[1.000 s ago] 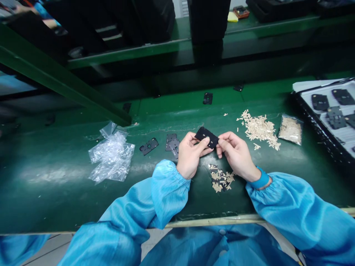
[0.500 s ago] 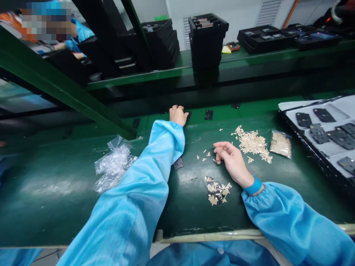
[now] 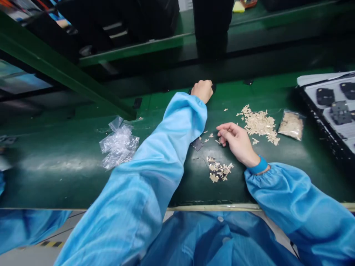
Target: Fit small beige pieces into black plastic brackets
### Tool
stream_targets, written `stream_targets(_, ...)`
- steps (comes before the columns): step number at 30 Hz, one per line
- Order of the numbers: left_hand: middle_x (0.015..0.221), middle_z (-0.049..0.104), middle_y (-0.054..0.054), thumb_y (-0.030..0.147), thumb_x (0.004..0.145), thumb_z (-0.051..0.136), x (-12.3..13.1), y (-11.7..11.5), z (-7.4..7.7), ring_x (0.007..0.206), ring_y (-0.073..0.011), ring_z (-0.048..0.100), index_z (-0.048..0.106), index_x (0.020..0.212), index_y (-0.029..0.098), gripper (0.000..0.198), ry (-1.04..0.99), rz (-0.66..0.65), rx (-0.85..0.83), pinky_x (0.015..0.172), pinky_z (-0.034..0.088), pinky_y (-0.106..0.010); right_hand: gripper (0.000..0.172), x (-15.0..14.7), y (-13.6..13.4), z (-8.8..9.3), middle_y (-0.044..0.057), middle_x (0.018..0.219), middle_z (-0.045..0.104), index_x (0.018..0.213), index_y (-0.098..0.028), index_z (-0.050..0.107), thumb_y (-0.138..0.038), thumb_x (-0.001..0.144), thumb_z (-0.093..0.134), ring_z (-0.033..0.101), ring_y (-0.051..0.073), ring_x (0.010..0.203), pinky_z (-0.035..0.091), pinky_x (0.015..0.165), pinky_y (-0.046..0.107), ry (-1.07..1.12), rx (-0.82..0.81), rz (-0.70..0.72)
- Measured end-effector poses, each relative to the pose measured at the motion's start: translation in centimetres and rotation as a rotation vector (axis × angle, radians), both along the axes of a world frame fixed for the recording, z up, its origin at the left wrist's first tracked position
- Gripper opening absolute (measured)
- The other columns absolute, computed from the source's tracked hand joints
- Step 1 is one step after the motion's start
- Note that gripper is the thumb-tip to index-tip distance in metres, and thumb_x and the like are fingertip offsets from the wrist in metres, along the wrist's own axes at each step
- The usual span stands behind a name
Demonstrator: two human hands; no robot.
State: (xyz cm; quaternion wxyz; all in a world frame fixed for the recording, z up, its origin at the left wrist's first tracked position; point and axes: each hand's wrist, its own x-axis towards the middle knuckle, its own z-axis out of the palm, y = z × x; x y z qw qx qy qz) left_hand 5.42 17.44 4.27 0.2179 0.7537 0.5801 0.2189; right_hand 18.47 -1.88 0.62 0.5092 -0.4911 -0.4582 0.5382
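My left hand (image 3: 202, 91) reaches to the far side of the green bench, over small black plates. Part of a black plate (image 3: 213, 87) shows at its right edge; its fingers are hidden behind the knuckles. My right hand (image 3: 235, 142) hovers or rests above the bench with loosely curved, parted fingers and nothing visible in them. Near its fingertips lie a few small pale strips (image 3: 206, 140). Just beyond it is a heap of small beige pieces (image 3: 259, 122). A mixed pile of beige and black bits (image 3: 219, 170) lies nearer me. A dark plate (image 3: 197, 144) is partly under my left sleeve.
Clear plastic bags (image 3: 119, 144) are heaped left of my left arm. A zip bag of beige pieces (image 3: 291, 125) lies at the right, beside a tray (image 3: 313, 83) of black plates. A green post (image 3: 69, 83) slants at the left, and black bins (image 3: 212, 18) stand on the shelf.
My left hand has moved right along the row of black plates. My right hand has stayed nearly in place over the bench. The view has tipped downward.
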Motion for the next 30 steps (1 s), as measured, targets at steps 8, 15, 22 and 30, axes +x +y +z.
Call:
stream_targets(8, 0.079, 0.078, -0.010, 0.038, 0.097, 0.063, -7.4, -16.3, -0.6, 0.067, -0.0175, 0.074, 0.056, 0.096, 0.018, 0.020, -0.820, -0.017, -0.752, 0.063, 0.061, -0.028, 0.010, -0.1, 0.2, 0.0, 0.001, 0.074, 0.066, 0.093, -0.017, 0.071, -0.025, 0.088, 0.067, 0.055, 0.008, 0.053, 0.044, 0.048, 0.023, -0.046, -0.001, -0.023)
stream_targets(15, 0.086, 0.077, -0.006, 0.023, 0.103, 0.048, -12.2, -17.2, -2.7, 0.065, -0.0129, 0.073, 0.051, 0.097, 0.019, 0.009, -0.825, 0.390, -0.394, 0.057, 0.060, -0.023, 0.018, 0.8, -0.3, 1.5, 0.002, 0.074, 0.067, 0.092, -0.017, 0.071, -0.035, 0.090, 0.069, 0.055, 0.011, 0.059, 0.043, 0.055, 0.026, -0.325, -0.009, 0.361)
stream_targets(22, 0.083, 0.074, -0.001, 0.032, 0.104, 0.047, -8.0, -17.9, -3.8, 0.053, -0.0069, 0.062, 0.051, 0.107, 0.020, 0.013, -0.833, 0.075, -0.350, 0.044, 0.046, -0.016, 0.007, 1.5, -1.1, 2.5, 0.002, 0.081, 0.064, 0.090, -0.018, 0.071, -0.024, 0.092, 0.067, 0.055, 0.015, 0.071, 0.042, 0.068, 0.029, -0.817, 0.226, 0.767)
stream_targets(30, 0.095, 0.076, -0.005, 0.040, 0.105, 0.044, -6.6, -18.2, -4.8, 0.068, -0.0090, 0.069, 0.047, 0.110, 0.021, 0.020, -0.898, -0.098, -0.383, 0.056, 0.051, -0.018, 0.017, 1.3, -1.7, 2.8, 0.004, 0.084, 0.062, 0.088, -0.019, 0.058, -0.025, 0.103, 0.051, 0.055, 0.019, 0.080, 0.041, 0.074, 0.031, -0.929, 0.246, 0.773)
